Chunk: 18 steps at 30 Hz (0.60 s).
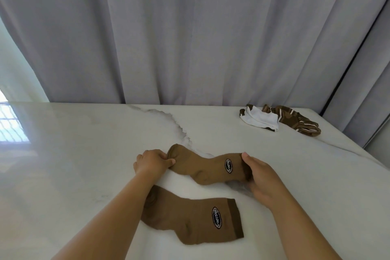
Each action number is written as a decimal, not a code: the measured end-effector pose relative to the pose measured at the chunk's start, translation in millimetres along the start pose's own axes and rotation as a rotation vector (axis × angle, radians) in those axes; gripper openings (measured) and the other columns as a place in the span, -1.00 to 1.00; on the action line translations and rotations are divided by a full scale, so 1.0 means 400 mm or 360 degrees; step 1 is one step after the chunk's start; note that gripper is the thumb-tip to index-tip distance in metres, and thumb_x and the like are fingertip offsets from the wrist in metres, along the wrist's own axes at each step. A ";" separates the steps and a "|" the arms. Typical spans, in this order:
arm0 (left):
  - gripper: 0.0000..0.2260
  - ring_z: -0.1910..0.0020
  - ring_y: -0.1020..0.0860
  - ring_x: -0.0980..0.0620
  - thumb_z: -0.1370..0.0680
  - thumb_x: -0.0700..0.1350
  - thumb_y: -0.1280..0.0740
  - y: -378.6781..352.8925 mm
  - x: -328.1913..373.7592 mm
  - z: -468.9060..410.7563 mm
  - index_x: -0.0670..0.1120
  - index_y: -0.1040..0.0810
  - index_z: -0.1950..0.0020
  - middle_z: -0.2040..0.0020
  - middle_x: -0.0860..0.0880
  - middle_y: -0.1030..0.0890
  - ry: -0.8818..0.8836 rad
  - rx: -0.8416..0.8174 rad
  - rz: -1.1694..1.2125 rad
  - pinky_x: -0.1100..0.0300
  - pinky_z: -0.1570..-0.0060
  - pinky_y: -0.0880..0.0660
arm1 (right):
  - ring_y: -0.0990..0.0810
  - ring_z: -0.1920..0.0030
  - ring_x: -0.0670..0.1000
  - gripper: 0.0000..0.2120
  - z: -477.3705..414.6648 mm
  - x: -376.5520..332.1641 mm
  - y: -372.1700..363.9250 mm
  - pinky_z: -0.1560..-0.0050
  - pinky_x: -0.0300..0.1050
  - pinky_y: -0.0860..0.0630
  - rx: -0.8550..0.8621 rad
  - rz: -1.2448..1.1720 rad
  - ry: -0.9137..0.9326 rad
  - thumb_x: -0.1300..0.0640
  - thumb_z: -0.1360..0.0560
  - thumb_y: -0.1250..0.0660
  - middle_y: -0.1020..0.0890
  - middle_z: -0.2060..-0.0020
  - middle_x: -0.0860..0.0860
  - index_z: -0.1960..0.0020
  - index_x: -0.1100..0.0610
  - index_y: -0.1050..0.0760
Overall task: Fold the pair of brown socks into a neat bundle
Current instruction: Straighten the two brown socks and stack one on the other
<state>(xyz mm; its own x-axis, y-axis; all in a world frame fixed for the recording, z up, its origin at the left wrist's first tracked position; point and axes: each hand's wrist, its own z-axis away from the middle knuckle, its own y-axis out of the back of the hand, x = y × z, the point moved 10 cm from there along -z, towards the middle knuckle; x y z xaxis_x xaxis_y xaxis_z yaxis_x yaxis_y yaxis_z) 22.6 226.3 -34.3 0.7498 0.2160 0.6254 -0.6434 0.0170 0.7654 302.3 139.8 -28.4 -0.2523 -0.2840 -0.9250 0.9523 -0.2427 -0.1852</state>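
Two brown socks with black oval logo patches lie on a white marble table (84, 164). The far sock (202, 167) lies stretched between my hands. My left hand (150, 161) pinches its toe end at the left. My right hand (260, 175) grips its cuff end at the right, fingers curled around the edge. The near sock (190, 217) lies flat below, toe to the left and dark cuff to the right, with my left forearm crossing over its toe.
A small pile of other socks, white (261, 119) and brown-striped (295, 120), lies at the table's far right corner. Grey curtains (190, 38) hang right behind the table's far edge. The table's right edge runs diagonally at the right.
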 end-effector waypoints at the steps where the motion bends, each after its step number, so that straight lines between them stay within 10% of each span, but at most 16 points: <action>1: -0.79 -0.12 -0.37 -0.11 -0.41 0.10 -0.39 0.001 -0.003 0.001 0.11 -0.43 0.37 -0.01 -0.04 -0.57 0.0007 -0.0007 0.0015 0.09 0.01 -0.20 | -0.71 0.26 0.03 -0.72 0.001 0.000 0.004 0.41 -0.11 -0.63 0.0011 -0.0025 0.0001 0.08 -0.56 -0.20 -0.74 0.34 0.06 0.14 0.22 -0.60; 8: -0.79 0.05 -0.52 -0.10 -0.42 0.00 -0.39 0.022 -0.015 0.016 0.00 -0.49 0.38 0.26 -0.01 -0.57 0.0007 -0.0058 0.0285 0.02 -0.04 -0.42 | -0.63 0.07 0.13 -0.90 0.005 0.012 0.048 -0.11 0.12 -0.55 0.0271 0.0495 0.0071 0.17 -0.47 -0.34 -0.68 0.11 0.18 0.16 0.19 -0.58; 18: -0.96 0.25 -0.58 -0.05 -0.49 -0.20 -0.34 0.133 -0.020 0.106 -0.09 -0.53 0.16 0.23 -0.13 -0.61 -0.0063 -0.0054 0.1191 0.18 0.28 -0.45 | -0.65 0.19 -0.05 -0.73 0.083 -0.039 -0.008 0.22 -0.20 -0.54 0.0125 0.0379 0.0207 0.25 -0.43 -0.38 -0.69 0.21 0.03 -0.06 -0.01 -0.47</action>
<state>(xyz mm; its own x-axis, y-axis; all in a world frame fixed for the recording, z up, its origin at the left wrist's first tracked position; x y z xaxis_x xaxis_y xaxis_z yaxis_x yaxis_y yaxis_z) -10.9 184.0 8.0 0.1148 0.1467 0.9825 -0.9875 -0.0904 0.1289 297.4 114.3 -2.4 0.0061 -0.2216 -0.9751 0.9646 -0.2558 0.0642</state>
